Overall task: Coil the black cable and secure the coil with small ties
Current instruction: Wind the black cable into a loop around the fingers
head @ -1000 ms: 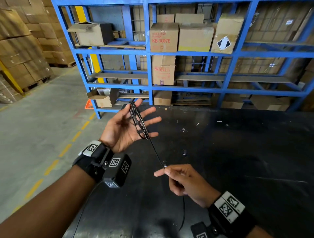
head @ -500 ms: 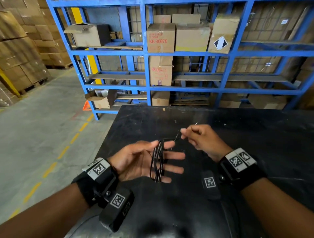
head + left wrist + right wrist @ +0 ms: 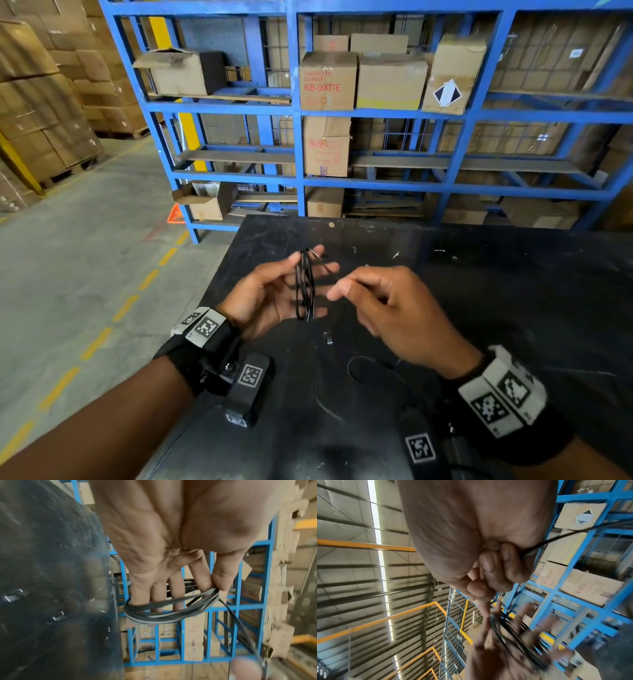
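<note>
The black cable [image 3: 305, 291] is wound in several loops round the straight fingers of my left hand [image 3: 270, 298], held palm up over the black table [image 3: 513, 308]. In the left wrist view the thumb pinches the coil [image 3: 163, 615] against the forefinger. Just right of the coil, my right hand [image 3: 394, 308] has its fingers curled and pinches the free strand [image 3: 539, 547]. Slack cable [image 3: 359, 370] lies looped on the table under my right wrist. A small tie [image 3: 328, 337] lies on the table below the coil; two more ties [image 3: 12, 596] show in the left wrist view.
Blue steel shelving [image 3: 298, 113] with cardboard boxes [image 3: 329, 80] stands right behind the table's far edge. The table's left edge [image 3: 205, 298] drops to a concrete floor [image 3: 85, 274] with yellow dashes. Small white scraps [image 3: 395, 255] dot the far tabletop.
My right hand carried the strand from low near me, over beyond the left fingers, and back to their right side, laying on another loop. The left hand dropped and turned flatter.
</note>
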`<state>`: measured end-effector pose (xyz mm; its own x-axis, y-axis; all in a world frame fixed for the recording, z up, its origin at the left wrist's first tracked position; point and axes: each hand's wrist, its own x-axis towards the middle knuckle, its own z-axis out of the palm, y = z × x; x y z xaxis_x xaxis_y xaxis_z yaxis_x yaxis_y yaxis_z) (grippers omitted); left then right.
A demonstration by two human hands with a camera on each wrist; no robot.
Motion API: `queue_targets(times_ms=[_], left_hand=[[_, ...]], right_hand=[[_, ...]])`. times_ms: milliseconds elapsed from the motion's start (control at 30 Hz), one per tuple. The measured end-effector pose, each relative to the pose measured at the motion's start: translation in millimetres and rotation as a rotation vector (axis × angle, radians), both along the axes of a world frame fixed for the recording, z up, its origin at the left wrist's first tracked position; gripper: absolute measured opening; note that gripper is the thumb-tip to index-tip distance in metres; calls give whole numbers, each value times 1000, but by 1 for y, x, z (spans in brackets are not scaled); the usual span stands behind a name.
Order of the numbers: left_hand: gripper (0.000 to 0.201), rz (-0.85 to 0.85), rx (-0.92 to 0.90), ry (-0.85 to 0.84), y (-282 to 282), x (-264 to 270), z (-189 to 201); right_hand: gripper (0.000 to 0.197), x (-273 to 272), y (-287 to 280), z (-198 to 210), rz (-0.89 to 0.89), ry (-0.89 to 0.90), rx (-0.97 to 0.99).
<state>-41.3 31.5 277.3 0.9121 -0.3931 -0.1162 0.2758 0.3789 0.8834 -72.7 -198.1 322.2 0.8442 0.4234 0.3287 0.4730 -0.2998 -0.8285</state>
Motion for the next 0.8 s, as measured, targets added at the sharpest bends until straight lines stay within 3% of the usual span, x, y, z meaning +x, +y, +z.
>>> queue_targets(times_ms=[233, 367, 500, 633, 800], left_hand=[[43, 88, -289, -107, 10, 16, 13], [40, 2, -472, -134, 13, 18, 25], [42, -144, -528, -126, 15, 14, 31], [41, -319, -467, -56, 9, -2, 19], [41, -401, -262, 24, 0, -19, -4]], right_hand=[[28, -10, 12, -57, 130, 299, 170], [31, 2, 11, -94, 203, 503, 196], [35, 21, 1, -125, 165, 621, 100], [35, 49, -8, -123, 3, 612, 59], [33, 82, -6, -71, -96, 398, 70]])
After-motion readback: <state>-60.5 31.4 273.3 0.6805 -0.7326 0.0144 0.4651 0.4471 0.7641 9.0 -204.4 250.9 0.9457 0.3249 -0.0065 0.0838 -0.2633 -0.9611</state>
